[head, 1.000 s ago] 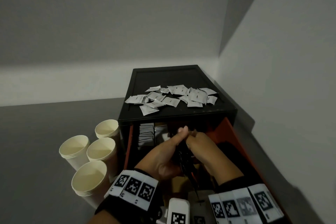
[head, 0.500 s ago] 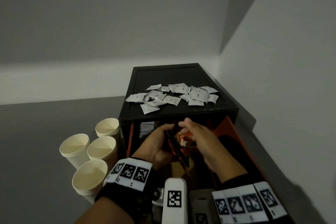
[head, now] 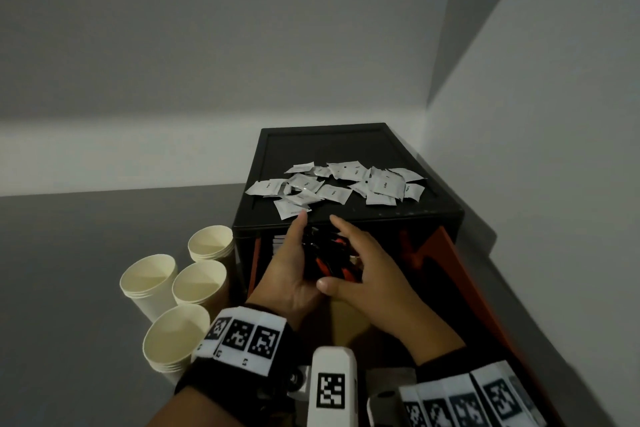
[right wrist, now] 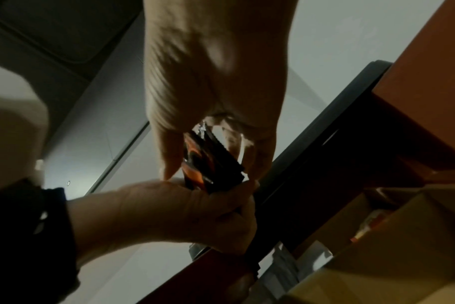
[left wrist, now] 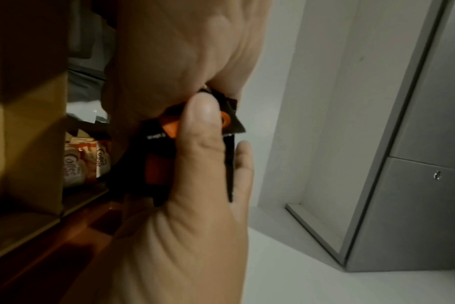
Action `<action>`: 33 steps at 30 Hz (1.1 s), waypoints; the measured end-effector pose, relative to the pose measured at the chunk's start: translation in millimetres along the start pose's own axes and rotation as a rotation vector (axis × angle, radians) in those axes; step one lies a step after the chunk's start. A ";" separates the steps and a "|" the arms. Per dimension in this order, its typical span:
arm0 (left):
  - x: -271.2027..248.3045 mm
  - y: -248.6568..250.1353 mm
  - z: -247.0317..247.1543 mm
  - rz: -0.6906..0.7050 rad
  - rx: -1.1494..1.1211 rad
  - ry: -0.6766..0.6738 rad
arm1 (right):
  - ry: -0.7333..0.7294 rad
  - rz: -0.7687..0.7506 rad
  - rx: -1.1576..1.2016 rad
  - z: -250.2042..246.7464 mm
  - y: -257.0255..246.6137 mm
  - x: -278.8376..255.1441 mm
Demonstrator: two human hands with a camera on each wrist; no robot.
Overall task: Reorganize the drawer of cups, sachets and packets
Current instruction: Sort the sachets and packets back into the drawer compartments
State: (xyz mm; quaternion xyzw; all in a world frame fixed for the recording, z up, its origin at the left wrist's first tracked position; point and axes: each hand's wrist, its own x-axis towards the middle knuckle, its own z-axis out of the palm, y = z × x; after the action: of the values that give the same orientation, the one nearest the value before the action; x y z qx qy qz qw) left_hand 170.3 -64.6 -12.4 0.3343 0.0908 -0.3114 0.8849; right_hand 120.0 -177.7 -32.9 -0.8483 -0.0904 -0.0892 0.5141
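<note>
A bundle of black-and-orange packets (head: pixel 329 255) was held above the open drawer (head: pixel 460 270), gripped by the left hand (head: pixel 294 274) with fingers curled round it and steadied by the right hand (head: pixel 367 274), whose fingers were curved loosely round it. Task judged partway: white sachets (head: pixel 336 185), roughly twenty, lay loose near the front edge of the black cabinet top (head: pixel 325 146), unsorted. Four stacks of paper cups (head: pixel 173 288) stood on the counter (head: pixel 86 288) by the cabinet's left side. Packet count could not be told.
</note>
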 end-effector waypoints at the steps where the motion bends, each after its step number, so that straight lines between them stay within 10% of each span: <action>1: -0.6 -1.7 -0.8 0.009 -0.001 -0.031 | 0.024 0.012 -0.009 0.3 1.7 0.4; 14: 0.6 -11.3 -0.5 0.108 0.168 -0.056 | 0.397 0.062 0.017 -0.7 -0.4 -3.1; 33: 0.9 -10.5 7.3 0.195 0.333 0.104 | 0.326 0.033 -0.067 11.9 0.8 1.5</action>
State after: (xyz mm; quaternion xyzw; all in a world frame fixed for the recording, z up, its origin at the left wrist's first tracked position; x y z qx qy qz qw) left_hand 164.2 -75.9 -12.9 0.4988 0.0508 -0.2172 0.8375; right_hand 122.3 -167.3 -38.6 -0.8405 0.0112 -0.2200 0.4950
